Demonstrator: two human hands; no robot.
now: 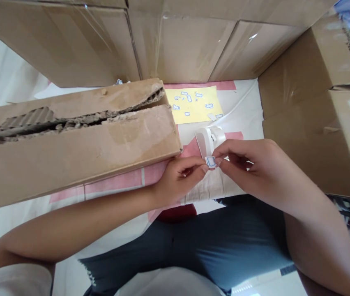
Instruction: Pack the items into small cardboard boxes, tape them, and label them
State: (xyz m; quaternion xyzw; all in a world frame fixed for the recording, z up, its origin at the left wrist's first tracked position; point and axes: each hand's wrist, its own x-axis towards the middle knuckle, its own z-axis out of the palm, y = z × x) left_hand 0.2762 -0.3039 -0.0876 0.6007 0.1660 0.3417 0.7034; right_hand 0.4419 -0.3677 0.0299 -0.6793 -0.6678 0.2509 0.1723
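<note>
Viewing white-and-pink covering (249, 119) beneath the work area, with pink patches near the middle and at the far side. Observed across the far side: row of brown cardboard boxes (187, 49), with clear tape over parts of the faces. On the left: long carton (101, 152), torn open along the top, with corrugated layers exposed. On the right: another brown box (301, 90), with ragged upper edge. At the near side, beyond the covering's edge: dark trousers (224, 234).

Seen near the middle, just right of the long carton's end: right hand (249, 162) and left hand (183, 176), fingertips toward each other. Right: thumb and index finger pinched on the right edge of a blue-outlined slip (211, 162), other fingers curled inward. Left: thumb and index finger pinched on the left edge of the same slip.

Noted farther off: yellow sheet (198, 109), left part hidden by the long carton. Between sheet and hands: white device (204, 139), type impossible to tell, with white cord (238, 100) leading toward the far right.

Position of held slip: between both sets of fingertips, just nearer than the device. Scattered on the sheet: several small slips (189, 98), likewise blue-outlined, at mixed angles.
</note>
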